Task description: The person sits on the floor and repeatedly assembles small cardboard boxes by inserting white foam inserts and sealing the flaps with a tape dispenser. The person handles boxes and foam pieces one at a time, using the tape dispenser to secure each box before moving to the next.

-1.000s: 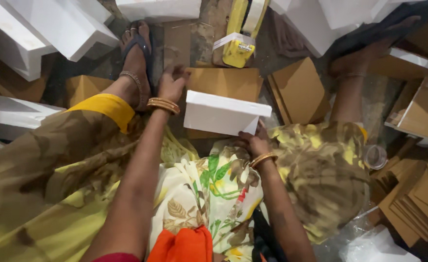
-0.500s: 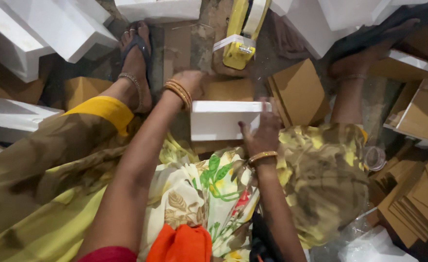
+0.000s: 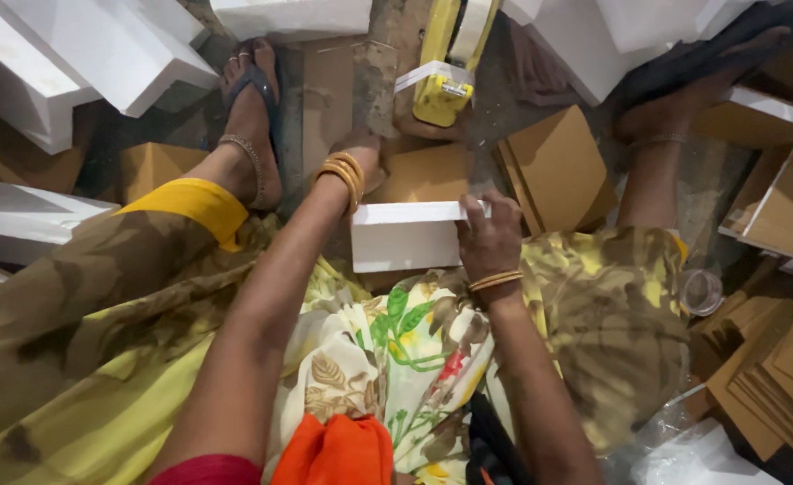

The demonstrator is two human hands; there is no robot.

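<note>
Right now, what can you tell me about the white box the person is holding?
The white box is a small rectangular carton, apparently of coated cardboard, plain and closed as far as can be seen. It stands on edge above the person's lap, with brown cardboard behind it. The right hand grips its right end, fingers curled over the top edge. The left hand reaches behind its upper left corner; contact there is hidden.

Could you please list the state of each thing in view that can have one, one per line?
White box: on its side, gripped by both hands.
Left hand: reaching behind the box, grip hidden.
Right hand: grip closed on the box's right end.
Tape dispenser: lying on the floor, untouched.
Brown cardboard sheets: stacked flat, unfolded.
</note>
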